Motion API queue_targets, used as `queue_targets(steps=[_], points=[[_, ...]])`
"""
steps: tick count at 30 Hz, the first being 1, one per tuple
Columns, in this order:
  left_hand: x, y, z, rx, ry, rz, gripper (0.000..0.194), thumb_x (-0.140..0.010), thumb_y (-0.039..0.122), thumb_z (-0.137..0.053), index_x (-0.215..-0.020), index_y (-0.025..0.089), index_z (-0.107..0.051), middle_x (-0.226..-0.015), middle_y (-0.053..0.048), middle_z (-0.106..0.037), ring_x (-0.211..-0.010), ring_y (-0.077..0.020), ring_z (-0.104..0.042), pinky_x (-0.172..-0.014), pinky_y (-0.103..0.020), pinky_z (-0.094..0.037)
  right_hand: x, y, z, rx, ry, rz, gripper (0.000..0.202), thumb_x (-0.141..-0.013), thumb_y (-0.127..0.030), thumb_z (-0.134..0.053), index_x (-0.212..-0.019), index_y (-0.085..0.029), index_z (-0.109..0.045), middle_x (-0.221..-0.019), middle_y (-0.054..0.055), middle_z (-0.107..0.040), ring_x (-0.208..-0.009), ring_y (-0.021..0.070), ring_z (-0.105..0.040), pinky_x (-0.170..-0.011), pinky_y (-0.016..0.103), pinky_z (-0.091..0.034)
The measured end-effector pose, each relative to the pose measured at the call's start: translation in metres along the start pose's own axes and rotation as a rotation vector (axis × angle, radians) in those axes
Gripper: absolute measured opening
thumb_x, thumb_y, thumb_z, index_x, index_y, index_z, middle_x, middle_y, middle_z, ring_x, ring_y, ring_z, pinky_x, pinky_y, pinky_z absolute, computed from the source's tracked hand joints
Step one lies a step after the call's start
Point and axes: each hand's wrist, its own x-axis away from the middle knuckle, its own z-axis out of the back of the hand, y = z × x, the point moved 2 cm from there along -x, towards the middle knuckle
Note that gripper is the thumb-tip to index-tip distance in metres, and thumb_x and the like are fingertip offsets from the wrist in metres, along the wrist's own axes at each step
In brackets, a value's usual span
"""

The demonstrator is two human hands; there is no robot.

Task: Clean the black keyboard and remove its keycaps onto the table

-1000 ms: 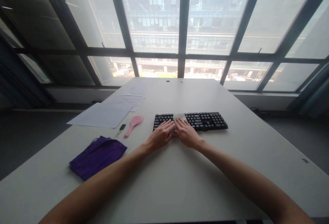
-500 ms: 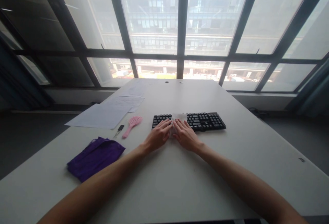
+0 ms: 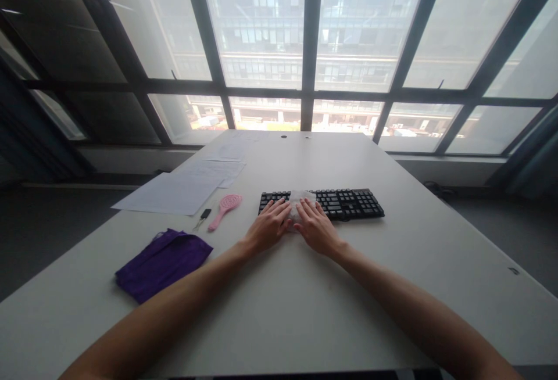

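A black keyboard point(image 3: 351, 204) lies across the white table in front of me. Over its left-middle keys is a thin white tissue or wipe point(image 3: 300, 196), partly covered by my fingers. My left hand point(image 3: 269, 224) lies flat at the left edge of the tissue, fingers stretched forward over the keys. At the tissue's right side rests my right hand point(image 3: 317, 226), palm down, its fingers extended on the sheet and keys. The two thumbs nearly meet between the hands. Neither hand is wrapped around anything.
Left of the keyboard lie a pink hairbrush point(image 3: 225, 211), a small black-headed item point(image 3: 204, 217) and a folded purple cloth point(image 3: 163, 264). Sheets of white paper point(image 3: 174, 193) spread farther back on the table point(image 3: 279, 322). Large windows point(image 3: 261, 25) stand beyond it.
My hands have spread slightly apart, showing more of the white sheet between them. The keyboard and the other objects lie as before; the view has shifted a little.
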Motion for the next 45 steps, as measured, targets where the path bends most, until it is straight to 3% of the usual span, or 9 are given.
queue_targets(steps=[3,8,11,16,19,25,32,40,45], points=[[0.0,-0.002,-0.003,-0.001,-0.022,-0.013,0.047,-0.102,0.035,-0.042,-0.146,0.02,-0.05,-0.149,-0.01,-0.052,-0.145,-0.0279,-0.039,-0.12,-0.053,-0.029,-0.001,0.001,-0.003,0.0,-0.028,0.01,0.062,-0.103,-0.043,-0.041,-0.152,-0.006,-0.038,-0.159,0.02,-0.035,-0.15,0.0279,-0.027,-0.123,0.047,-0.017],[0.001,-0.006,-0.007,-0.012,0.001,0.019,0.045,-0.101,0.034,-0.043,-0.142,0.021,-0.054,-0.148,-0.01,-0.053,-0.144,-0.0288,-0.04,-0.12,-0.053,-0.03,-0.003,0.015,-0.005,0.028,0.025,-0.181,0.063,-0.104,-0.043,-0.032,-0.15,0.0,-0.039,-0.157,0.023,-0.036,-0.149,0.0295,-0.028,-0.123,0.046,-0.018],[0.0,-0.006,-0.007,-0.005,0.008,0.029,0.044,-0.101,0.031,-0.041,-0.142,0.021,-0.055,-0.149,-0.01,-0.052,-0.143,-0.0289,-0.04,-0.119,-0.053,-0.032,-0.007,0.015,-0.002,0.024,0.037,-0.135,0.064,-0.104,-0.043,-0.033,-0.15,0.0,-0.039,-0.159,0.021,-0.034,-0.15,0.0289,-0.027,-0.123,0.044,-0.017],[-0.001,-0.002,0.001,-0.007,0.077,0.074,0.044,-0.101,0.026,-0.038,-0.141,0.018,-0.054,-0.147,-0.011,-0.054,-0.143,-0.0279,-0.041,-0.119,-0.051,-0.034,-0.022,-0.001,-0.007,0.043,-0.06,-0.037,0.073,-0.099,-0.049,-0.047,-0.153,-0.001,-0.035,-0.16,0.025,-0.029,-0.15,0.0348,-0.025,-0.122,0.049,-0.02],[0.0,-0.002,0.006,-0.004,0.105,0.091,0.041,-0.1,0.024,-0.039,-0.136,0.017,-0.058,-0.144,-0.011,-0.057,-0.141,-0.028,-0.043,-0.118,-0.051,-0.036,-0.029,-0.006,-0.014,0.073,-0.07,-0.049,0.067,-0.1,-0.041,-0.048,-0.151,0.0,-0.037,-0.158,0.027,-0.031,-0.149,0.0368,-0.028,-0.12,0.05,-0.023],[-0.001,-0.003,0.001,0.024,0.055,0.034,0.036,-0.099,0.021,-0.042,-0.129,0.016,-0.062,-0.138,-0.01,-0.061,-0.136,-0.0276,-0.049,-0.117,-0.051,-0.038,-0.028,-0.004,-0.02,0.085,-0.052,0.028,0.051,-0.099,-0.014,-0.037,-0.147,-0.001,-0.046,-0.155,0.022,-0.04,-0.146,0.03,-0.036,-0.12,0.043,-0.028],[-0.002,0.0,0.005,0.039,0.066,0.033,0.037,-0.099,0.021,-0.044,-0.132,0.016,-0.059,-0.139,-0.01,-0.061,-0.137,-0.0268,-0.048,-0.117,-0.049,-0.038,-0.023,-0.002,-0.016,0.133,0.025,0.069,0.05,-0.094,-0.006,-0.04,-0.143,-0.003,-0.051,-0.15,0.022,-0.047,-0.142,0.0291,-0.043,-0.117,0.044,-0.035],[-0.001,-0.002,0.004,0.045,0.094,0.02,0.034,-0.099,0.021,-0.045,-0.127,0.018,-0.062,-0.139,-0.01,-0.06,-0.137,-0.027,-0.048,-0.117,-0.051,-0.038,-0.011,0.022,0.0,0.207,-0.053,-0.17,0.049,-0.095,-0.005,-0.037,-0.14,0.006,-0.051,-0.147,0.029,-0.047,-0.141,0.0326,-0.044,-0.116,0.046,-0.035],[-0.002,-0.001,0.004,0.065,0.091,0.021,0.037,-0.099,0.021,-0.043,-0.132,0.017,-0.06,-0.14,-0.01,-0.06,-0.138,-0.0266,-0.047,-0.118,-0.05,-0.037,-0.012,0.013,-0.006,0.101,-0.043,0.049,0.055,-0.095,-0.008,-0.04,-0.15,-0.003,-0.041,-0.156,0.025,-0.036,-0.148,0.0298,-0.033,-0.119,0.046,-0.03]])
